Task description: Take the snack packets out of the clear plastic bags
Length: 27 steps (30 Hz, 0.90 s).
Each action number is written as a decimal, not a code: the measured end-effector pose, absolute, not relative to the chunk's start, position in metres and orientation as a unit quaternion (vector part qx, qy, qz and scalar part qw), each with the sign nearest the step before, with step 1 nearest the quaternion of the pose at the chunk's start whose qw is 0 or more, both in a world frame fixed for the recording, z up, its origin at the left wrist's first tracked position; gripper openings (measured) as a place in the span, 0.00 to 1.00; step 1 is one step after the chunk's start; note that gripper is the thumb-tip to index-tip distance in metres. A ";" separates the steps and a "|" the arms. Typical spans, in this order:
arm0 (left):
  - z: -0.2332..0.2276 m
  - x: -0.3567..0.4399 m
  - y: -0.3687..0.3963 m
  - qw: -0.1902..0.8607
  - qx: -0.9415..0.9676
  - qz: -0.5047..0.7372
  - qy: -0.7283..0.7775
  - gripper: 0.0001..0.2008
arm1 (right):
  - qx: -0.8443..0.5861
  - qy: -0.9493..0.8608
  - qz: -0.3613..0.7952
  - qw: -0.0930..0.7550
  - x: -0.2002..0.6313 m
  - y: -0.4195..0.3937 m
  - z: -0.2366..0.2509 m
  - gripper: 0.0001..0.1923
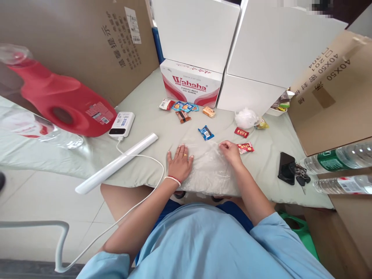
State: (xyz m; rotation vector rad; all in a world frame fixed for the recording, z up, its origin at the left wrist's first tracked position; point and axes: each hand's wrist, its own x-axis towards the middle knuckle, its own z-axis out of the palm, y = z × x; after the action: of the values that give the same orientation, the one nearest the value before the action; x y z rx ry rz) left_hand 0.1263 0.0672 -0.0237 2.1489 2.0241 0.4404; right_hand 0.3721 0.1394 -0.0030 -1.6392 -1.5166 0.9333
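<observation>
Clear plastic film [210, 170] lies flat along the table [261, 174] edge. Left hand [178, 163] spread at its left side; right hand [231, 152] seemingly pinching its upper right corner. Hard tugging could tear it; careless elbow-out lift could knock the red packet [247, 147].

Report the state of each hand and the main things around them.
Clear plastic film: spread out, wrinkled.
Bare left hand: open, palm down, at film's left.
Bare right hand: pinched shut at the film's edge.
White rectangular device: white cable plugged in.
Red plastic jug: capped.
</observation>
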 end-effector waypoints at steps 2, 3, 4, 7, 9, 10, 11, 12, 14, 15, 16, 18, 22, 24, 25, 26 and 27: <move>-0.024 0.123 0.066 0.077 0.713 0.154 0.680 0.29 | -0.657 -0.557 0.322 0.393 0.388 0.143 -0.007 0.18; -0.024 0.123 0.065 0.080 0.709 0.155 0.683 0.29 | -0.671 -0.546 0.304 0.399 0.396 0.145 -0.009 0.18; -0.022 0.122 0.065 0.085 0.704 0.156 0.687 0.29 | -0.686 -0.537 0.282 0.402 0.404 0.146 -0.009 0.18; -0.013 0.123 0.063 0.092 0.687 0.168 0.701 0.28 | -0.714 -0.535 0.186 0.411 0.416 0.143 -0.002 0.18; -0.003 0.125 0.062 0.073 0.693 0.193 0.691 0.27 | -0.697 -0.569 0.119 0.420 0.411 0.133 0.008 0.16; 0.002 0.125 0.062 0.059 0.705 0.208 0.675 0.26 | -0.674 -0.600 0.097 0.419 0.404 0.125 0.013 0.15; 0.005 0.125 0.063 0.048 0.724 0.219 0.652 0.24 | -0.643 -0.640 0.089 0.411 0.396 0.117 0.017 0.14; 0.007 0.125 0.065 0.043 0.748 0.224 0.624 0.22 | -0.604 -0.688 0.092 0.392 0.386 0.108 0.019 0.13; 0.006 0.121 0.072 0.049 0.790 0.212 0.573 0.20 | -0.520 -0.780 0.116 0.327 0.367 0.090 0.018 0.13; 0.003 0.118 0.076 0.054 0.800 0.201 0.563 0.20 | -0.486 -0.814 0.129 0.290 0.360 0.083 0.014 0.13; -0.002 0.114 0.081 0.060 0.796 0.190 0.572 0.20 | -0.464 -0.836 0.138 0.257 0.355 0.076 0.008 0.14; -0.013 0.106 0.090 0.067 0.752 0.179 0.631 0.22 | -0.459 -0.849 0.143 0.220 0.354 0.064 -0.005 0.16; -0.022 0.095 0.096 0.053 0.668 0.186 0.719 0.25 | -0.478 -0.838 0.132 0.226 0.368 0.049 -0.025 0.19; -0.016 0.095 0.092 0.010 0.677 0.212 0.705 0.21 | -0.478 -0.837 0.128 0.234 0.373 0.046 -0.029 0.20; -0.012 0.096 0.089 -0.013 0.691 0.227 0.687 0.18 | -0.477 -0.837 0.128 0.237 0.374 0.045 -0.029 0.20; -0.007 0.098 0.086 -0.028 0.712 0.239 0.660 0.15 | -0.476 -0.836 0.129 0.239 0.375 0.044 -0.029 0.20; -0.002 0.101 0.083 -0.032 0.742 0.243 0.624 0.13 | -0.475 -0.836 0.130 0.241 0.375 0.044 -0.029 0.20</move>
State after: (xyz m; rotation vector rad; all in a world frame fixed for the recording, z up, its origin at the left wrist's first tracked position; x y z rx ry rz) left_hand 0.1007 0.0826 -0.0023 2.3796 2.0007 0.7806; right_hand 0.3747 0.0440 -0.0292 -1.2995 -2.2871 0.3569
